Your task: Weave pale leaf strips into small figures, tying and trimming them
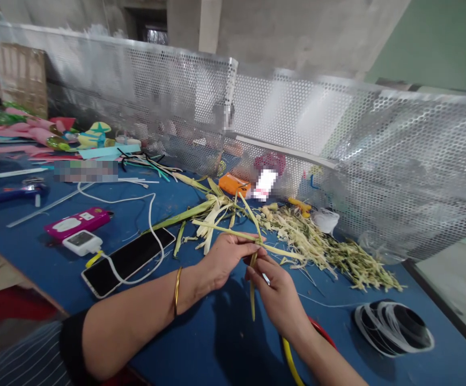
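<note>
My left hand (225,258), with a gold bangle at the wrist, pinches long pale-green leaf strips (227,230) where they cross. Right beside it, my right hand (276,292) has its fingers closed around the same crossing. One strip end (252,303) hangs down between the hands, and others spread outward. A small shiny light bit shows between my right fingers; its kind I cannot make out. A thin clear thread runs from near my right hand to a black spool (412,321) wound with clear line. Loose leaf strips (212,214) lie just beyond my left hand.
Knotted leaf pieces (297,233) are heaped at right, greener ones (361,262) beyond. A phone (128,262), a white adapter (82,242) and a pink device (78,222) lie left. A perforated metal screen (289,107) borders the blue table (180,343). A yellow curved handle (291,359) shows below.
</note>
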Demonstrator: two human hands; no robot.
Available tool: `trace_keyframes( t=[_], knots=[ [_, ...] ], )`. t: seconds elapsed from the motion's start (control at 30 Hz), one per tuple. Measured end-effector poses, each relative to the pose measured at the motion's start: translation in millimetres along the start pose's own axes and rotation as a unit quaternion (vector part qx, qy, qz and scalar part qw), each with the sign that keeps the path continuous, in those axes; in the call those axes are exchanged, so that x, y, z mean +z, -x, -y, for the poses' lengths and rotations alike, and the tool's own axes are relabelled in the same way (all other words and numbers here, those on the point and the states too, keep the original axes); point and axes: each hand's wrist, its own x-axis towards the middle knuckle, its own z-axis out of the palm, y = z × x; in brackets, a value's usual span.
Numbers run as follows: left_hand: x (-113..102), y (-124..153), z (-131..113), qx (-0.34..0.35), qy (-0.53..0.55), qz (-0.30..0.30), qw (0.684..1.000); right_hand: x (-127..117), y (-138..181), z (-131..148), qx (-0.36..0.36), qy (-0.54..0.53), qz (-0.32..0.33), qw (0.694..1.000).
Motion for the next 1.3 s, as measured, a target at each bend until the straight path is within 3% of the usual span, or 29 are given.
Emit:
trace_keyframes(
  t=[0.07, 0.13, 0.2, 0.27, 0.43, 0.63, 1.0, 1.1, 1.17, 1.23, 1.3],
  knots=[
    [-1.9, -1.1, -4.2, -0.009, -0.005, 0.010, 1.000, -4.4, 3.0, 4.2, -0.033, 0.070, -0.001, 0.997],
    [-3.8, -1.6, -9.7, -0.008, -0.018, 0.010, 1.000, -13.2, 4.6, 8.0, -0.088, 0.169, -0.055, 0.980],
    [-4.9, -1.5, -14.3, -0.009, -0.028, 0.012, 0.999, -23.7, 3.4, 8.6, -0.133, 0.276, -0.143, 0.941],
    [-5.4, -1.3, -15.7, -0.023, -0.031, 0.026, 0.999, -31.8, -0.3, 4.8, -0.141, 0.349, -0.180, 0.909],
    [-6.0, -3.1, -7.2, -0.014, -0.077, 0.051, 0.996, -29.4, -5.8, -9.2, -0.118, 0.346, -0.098, 0.926],
    [-9.0, -6.6, 0.2, 0.029, -0.178, 0.007, 0.984, -21.3, 0.4, -6.2, -0.138, 0.373, -0.096, 0.913],
    [-8.0, -8.7, 4.1, -0.007, -0.114, -0.034, 0.993, -22.2, 6.3, 7.4, -0.169, 0.377, -0.060, 0.909],
    [-9.5, -10.1, 2.5, -0.018, -0.113, -0.018, 0.993, -25.0, 7.4, 10.9, -0.137, 0.352, -0.039, 0.925],
    [-10.4, -9.9, -1.4, -0.023, -0.117, 0.010, 0.993, -33.2, 5.2, 11.3, -0.063, 0.295, 0.005, 0.953],
    [-10.5, -8.5, -6.1, -0.030, -0.116, 0.040, 0.992, -43.9, -0.1, 7.9, 0.038, 0.190, 0.049, 0.980],
    [-9.9, -6.5, -9.4, -0.047, -0.113, 0.071, 0.990, -52.0, -7.5, 0.2, 0.119, 0.035, 0.041, 0.991]
  ],
)
